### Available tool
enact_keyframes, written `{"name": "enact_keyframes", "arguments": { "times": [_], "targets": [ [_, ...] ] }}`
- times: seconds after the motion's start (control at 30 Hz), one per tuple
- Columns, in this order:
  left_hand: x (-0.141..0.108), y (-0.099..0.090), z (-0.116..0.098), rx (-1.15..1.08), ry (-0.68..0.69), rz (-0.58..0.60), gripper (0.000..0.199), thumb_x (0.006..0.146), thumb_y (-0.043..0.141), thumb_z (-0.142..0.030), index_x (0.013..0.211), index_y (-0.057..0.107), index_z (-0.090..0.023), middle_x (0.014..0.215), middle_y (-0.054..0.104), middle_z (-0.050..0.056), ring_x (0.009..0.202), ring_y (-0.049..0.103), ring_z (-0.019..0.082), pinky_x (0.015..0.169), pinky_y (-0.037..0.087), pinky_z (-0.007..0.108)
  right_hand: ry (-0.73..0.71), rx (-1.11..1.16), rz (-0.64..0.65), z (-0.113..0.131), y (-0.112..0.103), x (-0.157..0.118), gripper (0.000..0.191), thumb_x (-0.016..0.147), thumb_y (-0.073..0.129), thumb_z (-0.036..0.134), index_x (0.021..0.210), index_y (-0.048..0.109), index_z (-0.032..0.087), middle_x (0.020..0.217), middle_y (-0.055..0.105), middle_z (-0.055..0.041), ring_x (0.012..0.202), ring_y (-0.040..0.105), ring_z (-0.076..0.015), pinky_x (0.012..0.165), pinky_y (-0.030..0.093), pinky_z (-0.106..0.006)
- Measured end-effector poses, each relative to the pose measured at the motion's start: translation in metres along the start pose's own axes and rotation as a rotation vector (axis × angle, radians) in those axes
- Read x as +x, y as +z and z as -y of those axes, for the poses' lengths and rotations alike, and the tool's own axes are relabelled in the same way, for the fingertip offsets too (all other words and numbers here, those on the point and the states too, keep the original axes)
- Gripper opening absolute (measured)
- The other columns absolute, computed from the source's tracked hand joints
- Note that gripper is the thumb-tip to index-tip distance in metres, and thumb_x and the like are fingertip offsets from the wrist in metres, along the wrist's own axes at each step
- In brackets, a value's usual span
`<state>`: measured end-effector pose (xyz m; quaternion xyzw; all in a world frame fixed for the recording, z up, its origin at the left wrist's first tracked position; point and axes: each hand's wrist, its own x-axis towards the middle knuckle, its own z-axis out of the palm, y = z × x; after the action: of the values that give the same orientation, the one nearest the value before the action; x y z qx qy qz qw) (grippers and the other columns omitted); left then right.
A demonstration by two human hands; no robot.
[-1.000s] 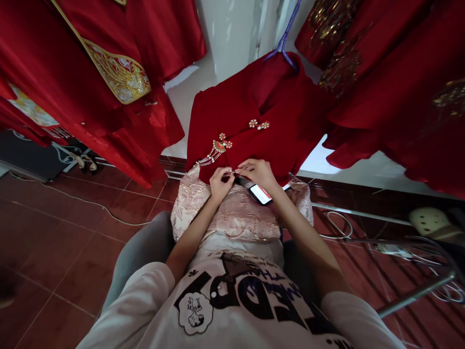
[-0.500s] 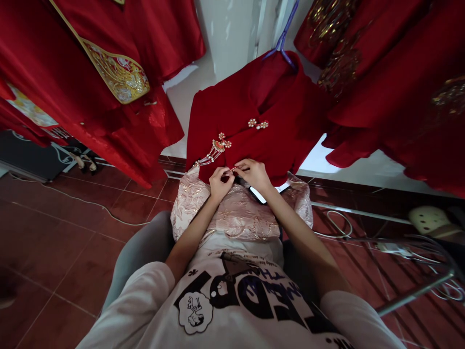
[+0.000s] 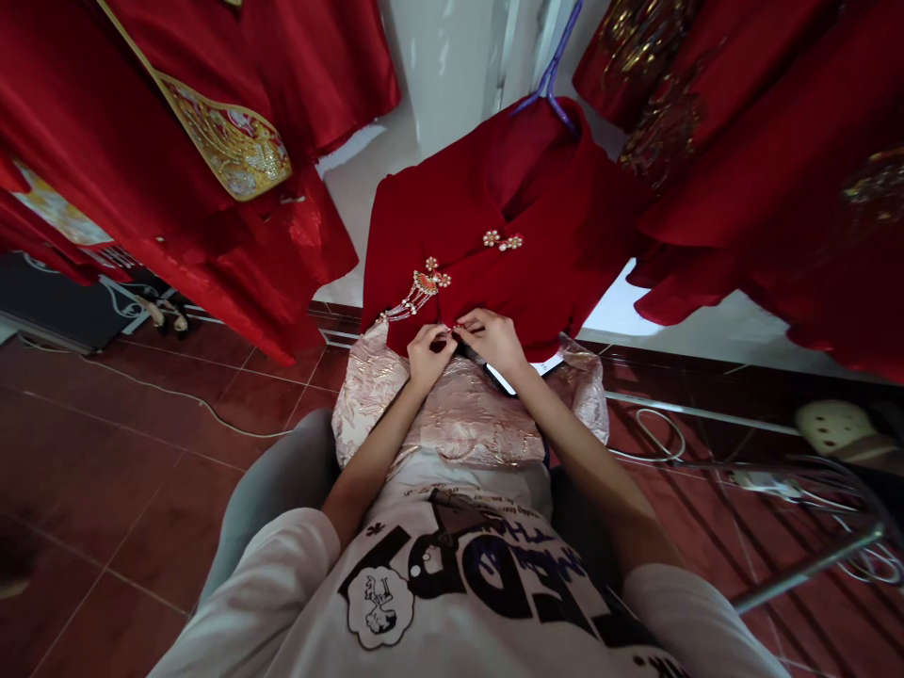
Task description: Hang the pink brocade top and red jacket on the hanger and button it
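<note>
A dark red jacket-like garment (image 3: 557, 226) hangs in front of me from a purple hanger (image 3: 563, 52), its lower edge reaching my lap. Flower-shaped pearl fastenings (image 3: 503, 243) and a fan-shaped tasselled ornament (image 3: 426, 282) decorate its front. At the hem, my left hand (image 3: 429, 356) is closed in a pinch. My right hand (image 3: 495, 341) also pinches, its fingertips almost meeting the left ones. Something tiny and reddish shows between them, too small to name. Pink brocade cloth (image 3: 473, 428) covers my lap, and a lit phone (image 3: 503, 381) lies partly under my right wrist.
Red garments with gold decoration (image 3: 240, 151) hang at left, and more red garments (image 3: 741, 179) at right. A metal rack (image 3: 812, 570), loose cables (image 3: 660, 438) and a pale clog (image 3: 833, 428) are at lower right. Shoes (image 3: 166, 311) stand on the tiled floor at left.
Both hands stay at the hem, with only a slight shift of the fingertips. The garment and phone look unmoved.
</note>
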<state>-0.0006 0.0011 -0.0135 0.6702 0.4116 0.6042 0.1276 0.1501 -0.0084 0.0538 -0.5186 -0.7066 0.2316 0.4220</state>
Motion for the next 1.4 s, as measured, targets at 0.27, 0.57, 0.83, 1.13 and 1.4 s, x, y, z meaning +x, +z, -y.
{"name": "enact_keyframes", "arguments": {
  "times": [0.27, 0.57, 0.83, 1.13, 1.4],
  "targets": [
    [0.000, 0.000, 0.007, 0.004, 0.001, 0.040, 0.014, 0.089, 0.068, -0.022, 0.099, 0.077, -0.019, 0.095, 0.075, 0.005, 0.079, 0.072, 0.013, 0.077, 0.061, 0.024, 0.003, -0.041, 0.006, -0.002, -0.001, 0.000, 0.008, 0.085, 0.064, 0.021, 0.090, 0.069, 0.018, 0.092, 0.074, -0.0063, 0.080, 0.072, -0.0172, 0.077, 0.060, -0.029],
    [0.001, -0.001, 0.007, 0.069, 0.063, 0.061, 0.019, 0.097, 0.060, -0.027, 0.102, 0.077, -0.020, 0.097, 0.077, 0.006, 0.087, 0.074, 0.015, 0.083, 0.060, 0.026, -0.015, -0.067, 0.000, -0.006, -0.001, 0.000, 0.006, 0.085, 0.065, 0.020, 0.090, 0.068, 0.017, 0.093, 0.072, -0.0072, 0.079, 0.072, -0.0178, 0.077, 0.059, -0.030],
    [0.000, -0.001, 0.008, 0.046, 0.072, 0.056, 0.020, 0.097, 0.061, -0.029, 0.105, 0.078, -0.021, 0.096, 0.076, 0.006, 0.087, 0.073, 0.015, 0.084, 0.059, 0.028, -0.018, -0.023, -0.035, -0.008, 0.002, 0.001, 0.008, 0.082, 0.070, 0.025, 0.085, 0.066, 0.019, 0.091, 0.072, -0.0057, 0.076, 0.071, -0.0173, 0.075, 0.059, -0.031],
    [0.001, -0.001, 0.008, 0.117, 0.111, 0.025, 0.017, 0.095, 0.065, -0.030, 0.099, 0.078, -0.021, 0.092, 0.069, 0.005, 0.087, 0.066, 0.015, 0.083, 0.055, 0.028, -0.011, -0.041, -0.051, -0.013, 0.004, 0.000, 0.010, 0.086, 0.064, 0.025, 0.089, 0.070, 0.017, 0.093, 0.070, -0.0070, 0.076, 0.071, -0.0168, 0.075, 0.059, -0.030],
    [0.000, -0.004, -0.007, 0.105, 0.005, 0.042, 0.016, 0.087, 0.065, -0.019, 0.103, 0.066, -0.020, 0.101, 0.058, 0.005, 0.081, 0.062, 0.012, 0.074, 0.055, 0.021, 0.014, -0.103, 0.062, -0.002, -0.008, 0.002, 0.021, 0.081, 0.067, 0.020, 0.102, 0.068, 0.017, 0.105, 0.070, -0.0078, 0.073, 0.069, -0.0140, 0.075, 0.056, -0.029]
  ]
}}
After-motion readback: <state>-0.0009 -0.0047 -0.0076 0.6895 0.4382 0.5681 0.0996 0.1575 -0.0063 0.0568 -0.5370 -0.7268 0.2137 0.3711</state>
